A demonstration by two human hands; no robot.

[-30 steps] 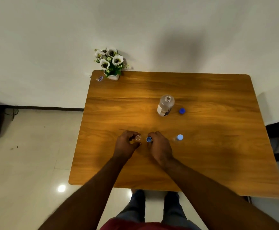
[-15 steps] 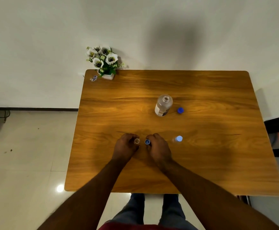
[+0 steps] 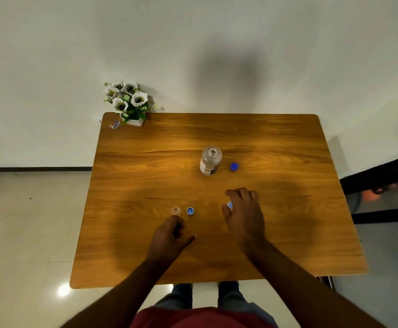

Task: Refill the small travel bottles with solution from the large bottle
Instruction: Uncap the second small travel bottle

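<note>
- Right hand [image 3: 245, 214]: fingers spread and curved over second small bottle [image 3: 229, 205], blue cap just showing at thumb side; closed on it or only reaching, cannot tell.
- Left hand [image 3: 169, 233]: loosely curled, thumb out toward 3 o'clock, holding nothing; knuckles just short of first small bottle [image 3: 175, 210].
- First small bottle: clear, uncapped, upright, at 12 o'clock of left hand, apart from it.
- Small blue cap [image 3: 190, 211]: open side up, just beside first small bottle at its 3 o'clock.
- Large bottle [image 3: 210, 160]: uncapped, upright, mid-table at 12 o'clock, well apart from both hands; own blue cap [image 3: 234, 166] near it at 3 o'clock.
- Handling, judged: small bottles light, tippy, narrow-mouthed; best pinched low on body. Large bottle heavier, smooth, likely slippery; best gripped round labelled middle.
- Table [image 3: 288, 143]: wooden; flower pot [image 3: 128, 102] at far corner, 11 o'clock.
</note>
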